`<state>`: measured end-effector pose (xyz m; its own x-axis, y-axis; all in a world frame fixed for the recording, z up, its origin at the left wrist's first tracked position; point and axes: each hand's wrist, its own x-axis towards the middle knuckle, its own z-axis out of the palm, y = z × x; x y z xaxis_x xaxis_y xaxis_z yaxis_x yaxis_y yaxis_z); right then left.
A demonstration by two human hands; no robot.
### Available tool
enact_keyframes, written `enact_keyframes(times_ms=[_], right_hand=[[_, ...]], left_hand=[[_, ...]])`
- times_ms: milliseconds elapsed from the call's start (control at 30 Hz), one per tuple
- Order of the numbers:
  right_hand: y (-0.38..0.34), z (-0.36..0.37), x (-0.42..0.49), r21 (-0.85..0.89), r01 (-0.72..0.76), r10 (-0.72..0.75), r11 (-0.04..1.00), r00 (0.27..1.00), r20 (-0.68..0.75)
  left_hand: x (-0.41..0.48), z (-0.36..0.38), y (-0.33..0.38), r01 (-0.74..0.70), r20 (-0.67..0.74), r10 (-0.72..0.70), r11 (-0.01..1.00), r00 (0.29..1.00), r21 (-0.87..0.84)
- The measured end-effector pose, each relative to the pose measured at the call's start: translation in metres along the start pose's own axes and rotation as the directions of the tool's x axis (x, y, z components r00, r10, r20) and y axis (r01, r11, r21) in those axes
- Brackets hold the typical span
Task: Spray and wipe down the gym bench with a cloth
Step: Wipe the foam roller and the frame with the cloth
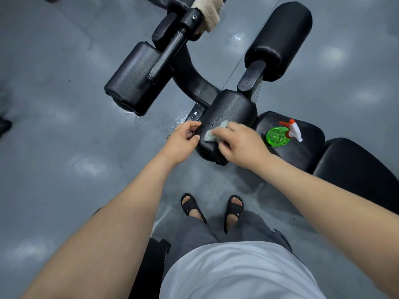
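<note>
l hand [183, 139] grips pad [228, 111] end | r hand [239, 144] prob. clamps cloth [212, 135] on it

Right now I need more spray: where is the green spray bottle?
Head view, right of centre: the green plastic spray bottle sits on the black padded bench seat, beside the right hand.
</note>
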<state>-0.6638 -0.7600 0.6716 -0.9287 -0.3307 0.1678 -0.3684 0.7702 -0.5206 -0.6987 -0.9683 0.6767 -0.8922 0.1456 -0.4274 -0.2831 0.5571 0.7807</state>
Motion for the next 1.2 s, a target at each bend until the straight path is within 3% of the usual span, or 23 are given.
enact_keyframes(times_ms=[133,267,333,467,533,600,800,867,1067,1200], right_hand=[[-0.006,-0.001,-0.009,-0.045,0.128,-0.123,0.991,0.987,0.102],[0.002,-0.004,0.004,-0.108,-0.058,0.055,0.992,0.998,-0.034],[-0.001,-0.001,0.005,-0.086,-0.08,0.077,0.993,0.997,-0.032],[-0.013,0.004,-0.009,-0.03,0.102,-0.099,0.994,0.991,0.091],[-0.01,0.002,-0.008,-0.057,0.125,-0.12,0.99,0.989,0.084],[-0.002,0.001,-0.001,-0.104,0.093,-0.088,0.99,0.995,0.047],[0.02,-0.008,0.018,-0.112,-0.206,0.19,0.972,0.972,-0.139],[0.015,-0.006,0.015,-0.081,-0.187,0.176,0.979,0.976,-0.125],[-0.003,0.005,-0.008,-0.041,0.094,-0.09,0.995,0.992,0.094],[0.01,-0.001,0.005,-0.108,-0.055,0.048,0.993,0.997,-0.06]], left_hand=[[0.006,-0.001,-0.005,0.094,0.002,-0.094,0.995,0.996,0.022],[0.007,-0.002,-0.004,0.123,0.005,-0.124,0.992,0.992,0.023],[0.007,-0.002,-0.004,0.111,-0.015,-0.111,0.994,0.994,0.024],[0.008,-0.001,-0.005,0.102,-0.06,-0.099,0.993,0.993,0.055],[0.008,-0.001,-0.005,0.095,-0.072,-0.091,0.994,0.993,0.056],[0.007,-0.001,-0.004,0.088,-0.081,-0.083,0.995,0.993,0.056],[0.005,-0.002,-0.001,0.038,-0.081,-0.032,0.996,0.996,0.075],[0.005,-0.001,-0.002,0.028,-0.082,-0.023,0.997,0.996,0.065],[0.004,0.001,0.0,-0.031,-0.089,0.035,0.998,0.995,0.049],[0.003,0.001,0.001,-0.045,-0.07,0.047,0.999,0.996,0.029]])
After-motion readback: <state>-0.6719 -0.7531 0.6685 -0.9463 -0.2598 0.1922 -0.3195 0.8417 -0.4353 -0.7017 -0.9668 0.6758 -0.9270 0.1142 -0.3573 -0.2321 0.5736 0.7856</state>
